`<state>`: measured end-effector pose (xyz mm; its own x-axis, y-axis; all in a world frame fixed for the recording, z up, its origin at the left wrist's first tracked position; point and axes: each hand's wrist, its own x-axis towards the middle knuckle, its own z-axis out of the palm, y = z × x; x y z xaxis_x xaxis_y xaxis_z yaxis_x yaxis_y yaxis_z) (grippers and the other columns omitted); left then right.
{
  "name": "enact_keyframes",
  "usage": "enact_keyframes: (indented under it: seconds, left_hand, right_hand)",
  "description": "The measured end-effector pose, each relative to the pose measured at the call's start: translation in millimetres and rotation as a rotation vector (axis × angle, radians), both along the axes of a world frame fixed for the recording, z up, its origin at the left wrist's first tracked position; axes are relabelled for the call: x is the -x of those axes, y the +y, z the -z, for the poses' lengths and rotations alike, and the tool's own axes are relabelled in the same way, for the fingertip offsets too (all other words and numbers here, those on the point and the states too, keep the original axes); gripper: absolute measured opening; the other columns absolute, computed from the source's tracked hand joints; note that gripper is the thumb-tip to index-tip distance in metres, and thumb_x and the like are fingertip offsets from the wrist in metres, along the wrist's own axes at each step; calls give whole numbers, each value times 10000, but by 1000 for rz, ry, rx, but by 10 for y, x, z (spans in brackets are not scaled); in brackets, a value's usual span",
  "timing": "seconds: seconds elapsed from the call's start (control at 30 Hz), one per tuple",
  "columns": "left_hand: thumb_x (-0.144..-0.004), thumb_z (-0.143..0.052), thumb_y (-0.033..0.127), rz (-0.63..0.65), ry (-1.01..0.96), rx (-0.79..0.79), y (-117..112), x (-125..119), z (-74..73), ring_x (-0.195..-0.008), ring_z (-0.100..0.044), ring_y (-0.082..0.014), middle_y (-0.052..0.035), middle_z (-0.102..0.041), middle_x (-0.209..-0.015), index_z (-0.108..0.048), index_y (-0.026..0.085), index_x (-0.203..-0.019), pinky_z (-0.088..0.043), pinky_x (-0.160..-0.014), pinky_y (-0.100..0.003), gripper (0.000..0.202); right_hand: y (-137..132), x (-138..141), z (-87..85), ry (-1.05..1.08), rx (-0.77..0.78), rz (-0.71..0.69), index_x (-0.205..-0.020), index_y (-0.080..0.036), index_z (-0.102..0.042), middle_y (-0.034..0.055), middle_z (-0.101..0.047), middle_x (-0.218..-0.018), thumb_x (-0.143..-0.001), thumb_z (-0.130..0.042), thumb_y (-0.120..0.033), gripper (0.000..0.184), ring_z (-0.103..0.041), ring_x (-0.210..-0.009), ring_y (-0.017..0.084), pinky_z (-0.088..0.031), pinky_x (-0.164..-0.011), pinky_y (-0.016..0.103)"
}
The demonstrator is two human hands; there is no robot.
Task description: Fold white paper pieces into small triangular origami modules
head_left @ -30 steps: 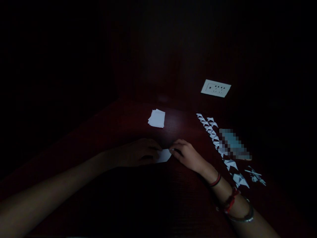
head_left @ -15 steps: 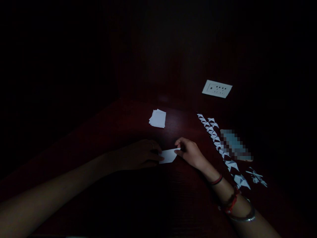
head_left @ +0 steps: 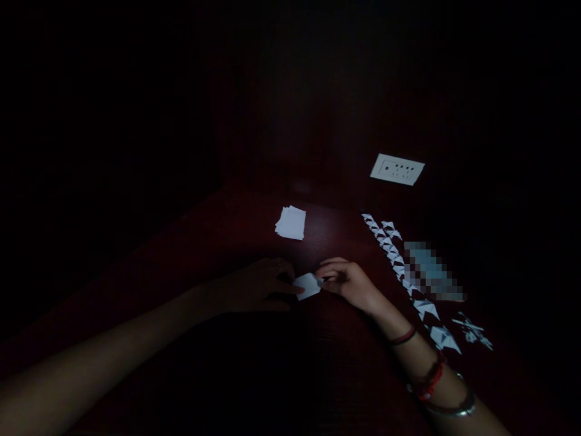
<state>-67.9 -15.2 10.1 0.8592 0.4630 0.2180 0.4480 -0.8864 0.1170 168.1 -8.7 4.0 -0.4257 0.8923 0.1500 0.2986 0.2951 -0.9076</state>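
Note:
A small white piece of paper lies between my two hands near the middle of the dark red table. Its right end now comes to a point, with the corners folded over. My left hand is in shadow and grips the paper's left edge between thumb and fingers. At the right end, my right hand pinches the pointed tip with thumb and fingertips. Bracelets circle the right wrist. Beyond the hands sits a stack of white paper sheets, its edges slightly uneven.
To the right runs a row of folded white paper pieces, with a short second row beside it. A pixelated flat object lies right of them, near thin white paper strips. A wall socket is behind. Surroundings are very dark.
The paper's right end has gone from one slanted corner to a point, and the paper shows shorter. My right hand has shifted slightly left along it. The view has tilted up a little.

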Motion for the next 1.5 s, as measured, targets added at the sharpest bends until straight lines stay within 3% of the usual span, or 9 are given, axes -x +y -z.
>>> enact_keyframes:
  seconds: [0.17,0.37,0.53,0.73,0.83,0.97,1.1,1.37,1.5]
  left_hand:
    - [-816,-518,364,-23,-38,10,-21,-27,37,-997,-445,-201,-53,-476,-1112,-499,301,-1156,-348,-858,-332,347]
    - [-821,-506,366,-76,-74,-23,-37,-79,186,-989,-442,-208,-57,-457,-1129,-433,303,-1213,-349,-842,-332,403]
    - [-836,-483,356,-87,-48,-34,-29,-102,220,-1042,-414,-226,-74,-424,-1178,-395,297,-1243,-342,-863,-357,420]
    - [-850,-461,371,-57,-45,-79,-23,-91,238,-1169,-316,-253,-44,-410,-1266,-363,308,-1259,-233,-958,-420,425]
    - [-847,-457,396,-52,-51,-75,-16,-82,242,-1159,-331,-246,-30,-433,-1252,-369,316,-1255,-236,-957,-407,425]
    - [-850,-449,398,-39,-61,-80,-7,-78,255,-1152,-336,-248,-35,-421,-1262,-344,316,-1271,-235,-953,-409,442]
    - [-856,-435,401,-61,-32,-84,-19,-81,244,-1160,-317,-256,-48,-391,-1278,-328,333,-1277,-228,-954,-429,439]
    - [-849,-438,416,-68,-13,-89,-21,-90,208,-1128,-340,-258,-62,-391,-1256,-360,337,-1258,-250,-936,-437,423]
    - [-835,-467,414,-50,-58,-95,-9,-88,218,-1110,-354,-256,-58,-406,-1232,-389,332,-1239,-269,-928,-420,420]
  right_hand:
    - [27,-26,26,-89,-61,123,-831,-173,-670,63,-572,-1014,-684,-578,-132,178,-536,-933,162,-399,-870,339]
    - [29,1,53,105,255,334,-1137,-111,-501,60,-598,-856,-629,-592,-84,516,-553,-676,115,-456,-625,254]
    - [18,38,28,194,314,218,-958,-103,-596,24,-594,-723,-591,-623,-116,368,-499,-582,88,-398,-526,207]
    - [20,54,-8,348,361,322,-1088,-112,-517,60,-598,-873,-527,-661,-109,579,-506,-606,84,-382,-518,200]
    - [20,44,-3,342,364,248,-1040,-103,-555,41,-612,-797,-549,-658,-141,502,-503,-599,83,-387,-544,206]
    - [13,73,40,144,227,165,-902,-117,-635,22,-601,-767,-595,-634,-181,313,-515,-663,103,-420,-657,250]
    - [26,97,72,21,52,339,-966,-130,-610,38,-564,-875,-572,-639,-145,396,-499,-678,103,-427,-666,256]
    - [36,47,29,377,403,295,-1176,-103,-429,84,-573,-967,-570,-615,-100,634,-518,-613,81,-392,-515,198]
    - [56,35,48,159,183,264,-1140,-121,-485,82,-564,-972,-651,-576,-118,498,-532,-696,114,-430,-605,240]
